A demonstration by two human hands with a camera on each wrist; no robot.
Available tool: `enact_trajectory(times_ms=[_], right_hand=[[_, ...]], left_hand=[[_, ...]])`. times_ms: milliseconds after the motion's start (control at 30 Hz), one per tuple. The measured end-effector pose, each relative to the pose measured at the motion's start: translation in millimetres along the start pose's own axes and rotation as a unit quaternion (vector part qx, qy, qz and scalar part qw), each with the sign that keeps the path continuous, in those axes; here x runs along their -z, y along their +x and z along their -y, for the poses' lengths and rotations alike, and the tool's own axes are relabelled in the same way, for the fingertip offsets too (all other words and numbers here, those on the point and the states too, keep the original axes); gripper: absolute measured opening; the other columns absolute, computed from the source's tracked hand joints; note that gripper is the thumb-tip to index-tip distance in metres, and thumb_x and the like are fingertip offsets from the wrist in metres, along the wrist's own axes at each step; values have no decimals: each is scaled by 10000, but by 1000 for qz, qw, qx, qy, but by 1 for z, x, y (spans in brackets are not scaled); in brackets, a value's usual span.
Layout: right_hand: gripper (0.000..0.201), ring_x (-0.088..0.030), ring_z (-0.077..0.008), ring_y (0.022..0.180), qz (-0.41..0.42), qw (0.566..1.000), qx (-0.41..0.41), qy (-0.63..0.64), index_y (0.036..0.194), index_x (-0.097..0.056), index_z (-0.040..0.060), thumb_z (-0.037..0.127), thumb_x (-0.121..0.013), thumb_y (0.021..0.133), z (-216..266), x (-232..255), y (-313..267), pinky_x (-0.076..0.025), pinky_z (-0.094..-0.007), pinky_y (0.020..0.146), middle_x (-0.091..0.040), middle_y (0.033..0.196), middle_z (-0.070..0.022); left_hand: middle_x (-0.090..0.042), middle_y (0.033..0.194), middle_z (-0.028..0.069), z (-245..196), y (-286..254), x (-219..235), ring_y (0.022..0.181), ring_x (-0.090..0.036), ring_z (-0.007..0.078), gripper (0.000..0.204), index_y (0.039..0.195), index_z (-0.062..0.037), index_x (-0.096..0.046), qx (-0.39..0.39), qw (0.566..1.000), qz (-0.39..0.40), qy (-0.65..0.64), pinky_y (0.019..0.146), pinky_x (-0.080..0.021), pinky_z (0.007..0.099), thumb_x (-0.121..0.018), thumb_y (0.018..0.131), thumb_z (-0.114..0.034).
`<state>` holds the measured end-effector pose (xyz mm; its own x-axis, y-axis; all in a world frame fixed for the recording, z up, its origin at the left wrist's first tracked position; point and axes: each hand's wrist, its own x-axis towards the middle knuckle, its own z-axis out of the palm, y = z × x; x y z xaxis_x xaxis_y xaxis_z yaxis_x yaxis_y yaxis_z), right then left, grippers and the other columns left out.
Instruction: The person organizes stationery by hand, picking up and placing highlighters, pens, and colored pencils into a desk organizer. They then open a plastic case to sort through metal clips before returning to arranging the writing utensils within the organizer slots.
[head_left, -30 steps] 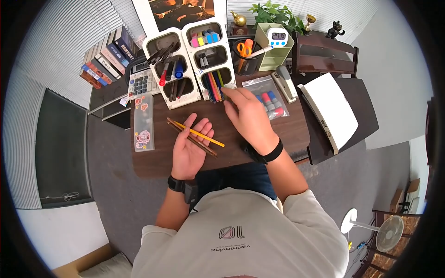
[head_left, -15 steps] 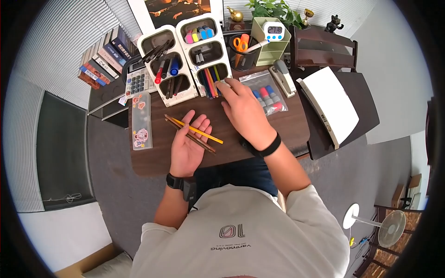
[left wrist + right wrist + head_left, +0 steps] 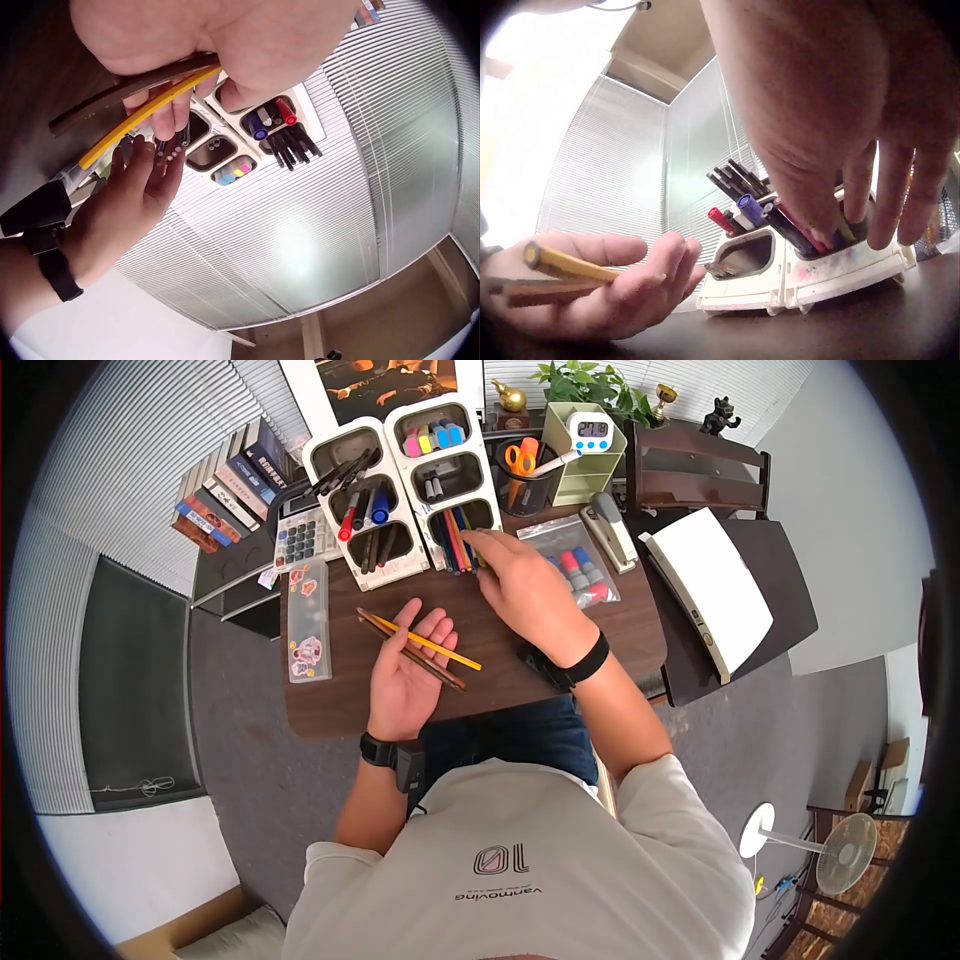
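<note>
Palm up, my left hand (image 3: pixel 398 695) holds a yellow pencil (image 3: pixel 456 656) and a brown pencil (image 3: pixel 442 673) under its thumb, crossing each other over the fingers. My right hand (image 3: pixel 540 600) reaches to the front compartment of the right-hand white organizer (image 3: pixel 445 452), where several coloured pencils (image 3: pixel 458 548) stand. Its fingertips are right at the pencils' upper ends. Seen from the right wrist, its fingers (image 3: pixel 889 202) point down fairly straight over that compartment and partly hide the pencils. The left-hand organizer (image 3: pixel 398 574) bears black pens, a red marker and a blue marker (image 3: pixel 380 508).
A bag of markers (image 3: pixel 590 582) and a stapler (image 3: pixel 610 532) lie right of the organizers. Behind are a mesh cup (image 3: pixel 530 495) with scissors and a green holder (image 3: pixel 590 475) with a timer. A clear stickered case (image 3: pixel 309 622) and a calculator (image 3: pixel 300 540) lie left.
My right hand has shifted left along the coloured pencils, its fingertips now over the middle of that compartment. My left hand keeps its two pencils almost in place.
</note>
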<state>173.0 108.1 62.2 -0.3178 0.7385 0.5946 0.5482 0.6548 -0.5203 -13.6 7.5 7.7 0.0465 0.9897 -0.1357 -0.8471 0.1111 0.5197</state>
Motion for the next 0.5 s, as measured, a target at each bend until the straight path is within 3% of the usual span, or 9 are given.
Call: enact_trajectory(times_ms=[300,500], right_hand=[[340,-672,-366,1080,53,998,-20,-32,1211,-673,55,55,-712,873,0,7,2,-566,-438,902,-705,1203,-124],[407,-662,-384,1091,38,999,-16,0,1277,-635,50,54,-713,877,0,6,0,-554,-448,925,-686,1223,-162]], left_hand=[[-602,1389,163,1,1,2,1286,-586,261,467,1535,-45,-419,-5,1000,1,-10,1183,-421,442,-414,1114,-247],[-596,1398,167,1,1,1,1293,-580,265,472,1538,-40,-413,2,1000,-4,-4,1183,-420,446,-413,1113,-245]])
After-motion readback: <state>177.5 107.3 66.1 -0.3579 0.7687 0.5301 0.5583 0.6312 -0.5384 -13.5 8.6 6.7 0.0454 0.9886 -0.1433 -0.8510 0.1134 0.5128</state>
